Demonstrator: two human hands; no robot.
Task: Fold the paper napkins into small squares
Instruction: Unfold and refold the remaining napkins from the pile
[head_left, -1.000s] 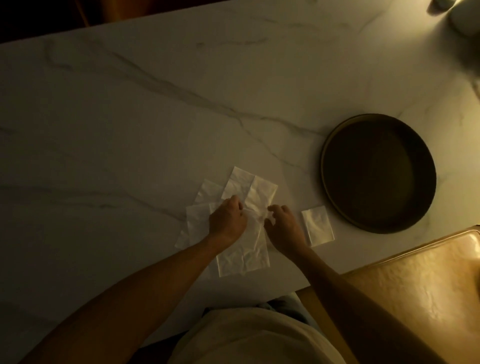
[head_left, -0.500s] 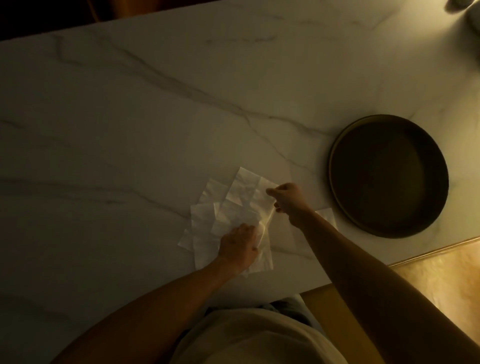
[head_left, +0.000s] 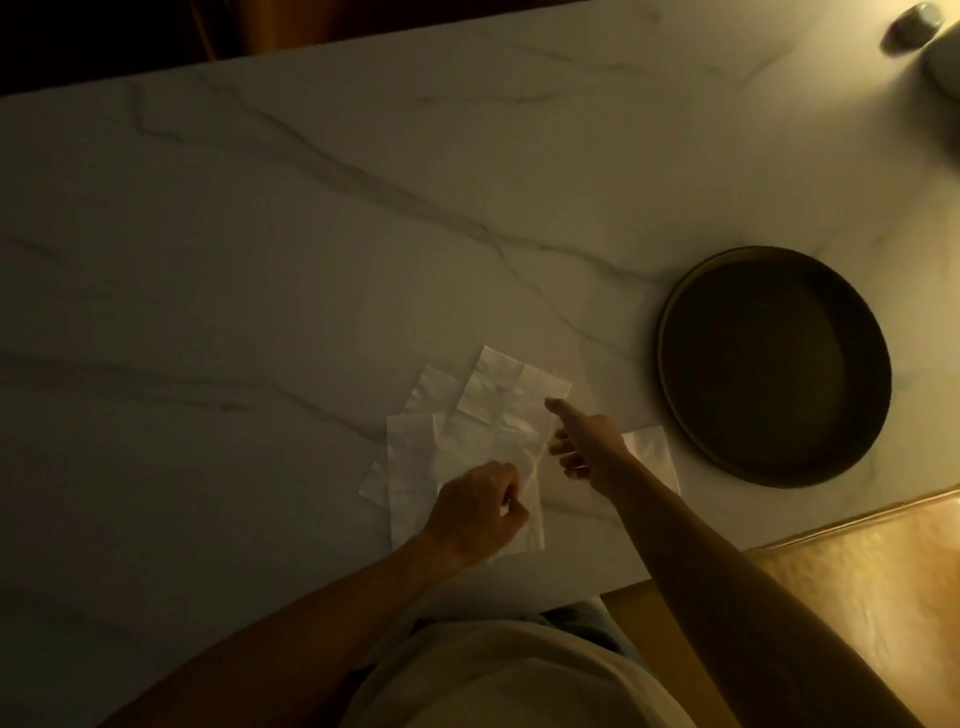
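Several thin white paper napkins (head_left: 485, 415) lie overlapped on the marble table near its front edge. My left hand (head_left: 478, 514) rests on the near part of the top napkin and pinches its right edge between thumb and fingers. My right hand (head_left: 584, 441) reaches over the napkin's right edge, index finger stretched out onto the paper, the other fingers loosely bent. A small folded napkin square (head_left: 652, 452) lies just right of my right wrist, partly hidden by the forearm.
A dark round plate (head_left: 675, 322) sits to the right on the marble table (head_left: 260, 260). A tan leather chair seat (head_left: 857, 582) shows at the lower right. Dark and pale objects (head_left: 914, 23) stand at the far right corner.
My left hand slid back toward me to the napkin's near part. My right hand moved away along the right edge and now stretches its index finger out over the paper.
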